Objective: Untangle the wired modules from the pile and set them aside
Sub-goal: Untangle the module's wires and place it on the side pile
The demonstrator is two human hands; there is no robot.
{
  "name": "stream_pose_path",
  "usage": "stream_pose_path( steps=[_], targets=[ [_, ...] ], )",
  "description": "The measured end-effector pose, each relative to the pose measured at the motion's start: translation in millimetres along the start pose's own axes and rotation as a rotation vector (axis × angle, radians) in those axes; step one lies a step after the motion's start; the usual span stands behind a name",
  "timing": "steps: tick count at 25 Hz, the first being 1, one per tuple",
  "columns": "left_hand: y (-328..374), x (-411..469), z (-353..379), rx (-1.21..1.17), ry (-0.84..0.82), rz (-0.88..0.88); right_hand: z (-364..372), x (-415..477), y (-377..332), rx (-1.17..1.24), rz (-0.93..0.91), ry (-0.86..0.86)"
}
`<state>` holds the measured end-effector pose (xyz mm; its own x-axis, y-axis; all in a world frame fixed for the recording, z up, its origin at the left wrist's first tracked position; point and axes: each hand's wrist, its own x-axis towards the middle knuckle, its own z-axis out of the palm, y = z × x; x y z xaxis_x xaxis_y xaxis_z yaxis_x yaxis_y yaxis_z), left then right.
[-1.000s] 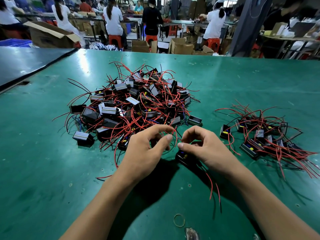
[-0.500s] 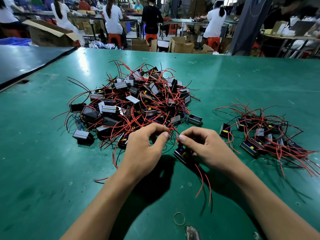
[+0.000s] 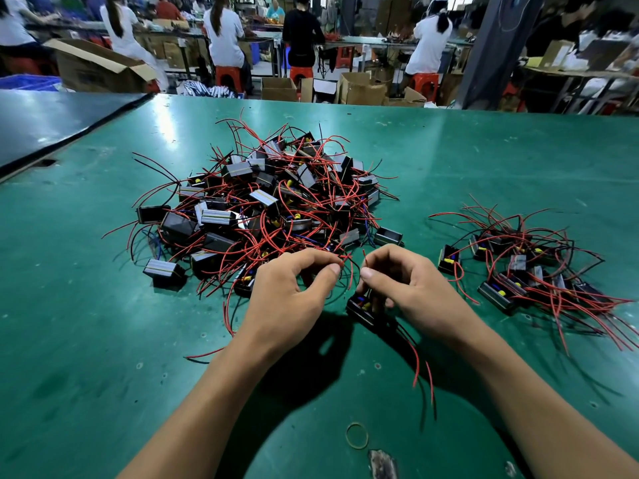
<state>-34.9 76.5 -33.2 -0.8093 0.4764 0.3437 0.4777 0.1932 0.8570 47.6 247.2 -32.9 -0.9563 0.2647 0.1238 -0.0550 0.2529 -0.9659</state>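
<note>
Green surface [image 3: 86, 323], busy workshop behind | left hand [image 3: 287, 299] pinches wires of the pile [image 3: 269, 209] | right hand [image 3: 411, 288] pinches a red lead [image 3: 364, 259], module [image 3: 361, 309] beneath it at the pile's near edge | hands slightly farther apart than before: module likely nearly free.
</note>
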Motion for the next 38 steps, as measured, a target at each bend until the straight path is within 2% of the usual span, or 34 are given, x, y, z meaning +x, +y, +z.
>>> stream_pose_path(
  steps=[11, 17, 38],
  targets=[
    [1.2, -0.5, 3.3, 0.065, 0.009, 0.116, 0.9, -2.1, -0.5, 0.066, -0.024, -0.027],
    [0.9, -1.6, 2.7, 0.062, 0.023, 0.058, 0.6, -2.6, 0.8, 0.063, -0.038, -0.033],
    [1.4, -1.6, 6.4, 0.042, 0.017, 0.103, -1.2, -1.5, 1.6, -0.027, -0.055, 0.025]
  ],
)
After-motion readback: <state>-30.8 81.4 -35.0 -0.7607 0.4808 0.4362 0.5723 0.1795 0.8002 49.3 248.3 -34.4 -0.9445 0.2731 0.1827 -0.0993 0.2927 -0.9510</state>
